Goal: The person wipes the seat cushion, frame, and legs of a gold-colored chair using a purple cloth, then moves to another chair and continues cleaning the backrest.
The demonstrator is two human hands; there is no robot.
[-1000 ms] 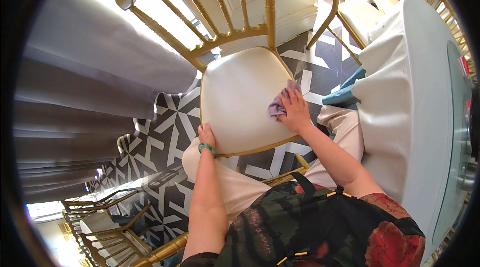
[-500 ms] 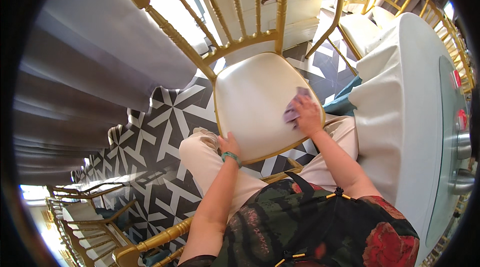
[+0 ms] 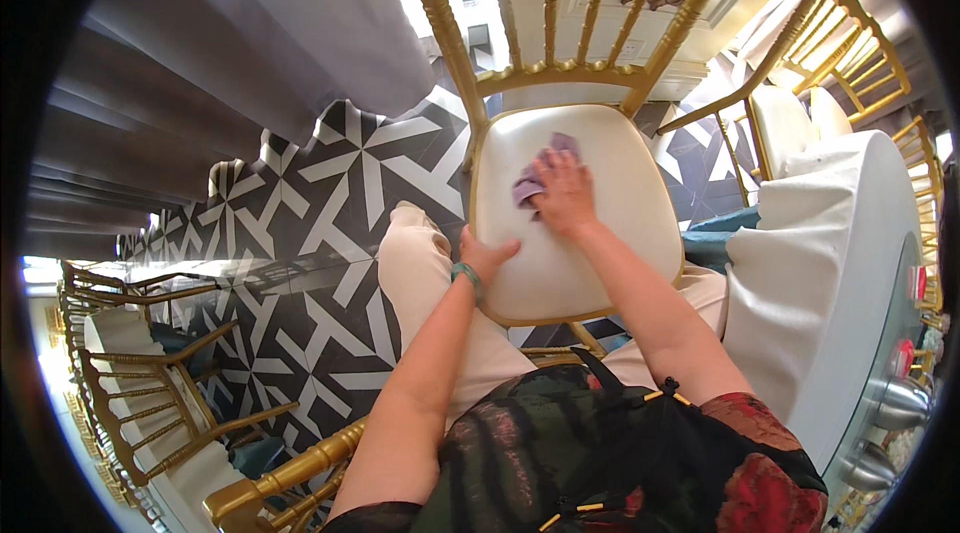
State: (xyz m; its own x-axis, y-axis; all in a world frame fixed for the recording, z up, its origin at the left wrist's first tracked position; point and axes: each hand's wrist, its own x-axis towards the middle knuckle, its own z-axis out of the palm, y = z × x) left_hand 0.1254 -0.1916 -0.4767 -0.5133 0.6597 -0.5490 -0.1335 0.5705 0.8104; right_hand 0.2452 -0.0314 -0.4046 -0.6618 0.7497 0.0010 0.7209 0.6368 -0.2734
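In front of me stands a gold chair (image 3: 560, 77) with a spindle back and a padded cream seat (image 3: 610, 253). My right hand (image 3: 568, 198) presses a crumpled purple cloth (image 3: 530, 189) onto the seat, left of its middle. Parts of the cloth stick out past the fingers, and the rest is hidden under the palm. At the seat's near left edge is my left hand (image 3: 486, 259), wearing a green bracelet. Its thumb lies on top of the padding while the other fingers wrap the rim, partly hidden.
A round table (image 3: 850, 223) with a white cloth is close on my right, bearing red items and metal vessels. Grey curtains (image 3: 250, 43) hang at left over a patterned floor (image 3: 320, 313). More gold chairs (image 3: 850, 43) stand at far right and lower left (image 3: 150, 403).
My right hand has slid the cloth from the seat's right side leftward across it. My left hand keeps to the left edge, its thumb now over the top. The view has shifted.
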